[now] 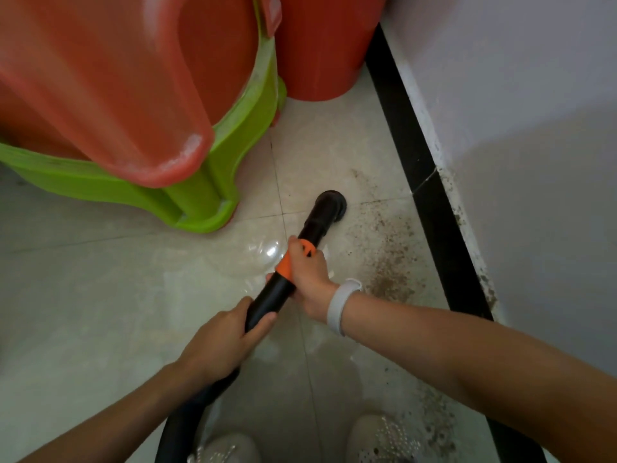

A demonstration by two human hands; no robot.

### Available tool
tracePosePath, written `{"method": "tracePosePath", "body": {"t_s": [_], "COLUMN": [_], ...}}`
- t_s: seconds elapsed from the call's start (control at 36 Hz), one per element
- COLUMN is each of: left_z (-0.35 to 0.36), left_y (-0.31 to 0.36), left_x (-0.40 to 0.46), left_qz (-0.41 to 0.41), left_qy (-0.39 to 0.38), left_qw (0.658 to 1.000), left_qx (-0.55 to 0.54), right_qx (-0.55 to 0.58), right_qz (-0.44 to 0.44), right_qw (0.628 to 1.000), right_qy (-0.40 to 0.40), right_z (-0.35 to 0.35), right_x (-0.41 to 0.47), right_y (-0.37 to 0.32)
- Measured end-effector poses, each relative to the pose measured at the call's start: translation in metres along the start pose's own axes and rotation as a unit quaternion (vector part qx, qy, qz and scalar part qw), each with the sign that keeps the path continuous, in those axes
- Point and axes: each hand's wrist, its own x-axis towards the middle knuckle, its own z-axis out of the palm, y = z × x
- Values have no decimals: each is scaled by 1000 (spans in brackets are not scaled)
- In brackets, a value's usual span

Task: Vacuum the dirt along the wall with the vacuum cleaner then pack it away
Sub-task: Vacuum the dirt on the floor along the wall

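Black vacuum wand point(310, 235), tilted down with its round nozzle point(332, 203) on the tiled floor point(100, 295), is held by both hands. Right hand point(309, 279) wraps its grip round the orange collar point(293, 259); left hand point(220, 342) curls round the tube lower down. Brown dirt point(387, 259) lies just right of the nozzle, along the black skirting point(417, 162). Stacked orange and green stools point(167, 128) crowd the left, an orange bucket point(320, 45) stands ahead.

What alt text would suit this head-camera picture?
Both hands, left hand and right hand, grip a black vacuum wand, its nozzle on pale tiles beside brown dirt along the wall's black skirting.
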Motion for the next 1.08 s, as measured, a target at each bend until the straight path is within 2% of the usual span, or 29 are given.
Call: {"method": "tracePosePath", "body": {"t_s": [0.17,0.33,0.64,0.89,1.0,1.08], "left_z": [-7,-2,0,-18,-22,-20], "left_y": [-3,-14,23,67,69,59], "left_x": [0,-11,26,86,84,72], "left_qz": [-32,-39,17,31,34,43], "left_qy": [92,104,-7,6,2,-29], "left_qw": [995,994,1000,999,998,997], "left_qx": [-20,-10,-1,-43,-49,-48], "right_qx": [-46,-40,7,7,30,41], "right_qz": [-9,7,-25,-44,-42,-31], "right_qw": [998,996,999,999,998,998], "right_qy": [-43,-84,31,14,26,42], "right_z": [34,39,-17,-19,-19,-23], "right_x": [10,6,15,30,31,25], "right_y": [-11,-2,-22,-96,-93,-74]}}
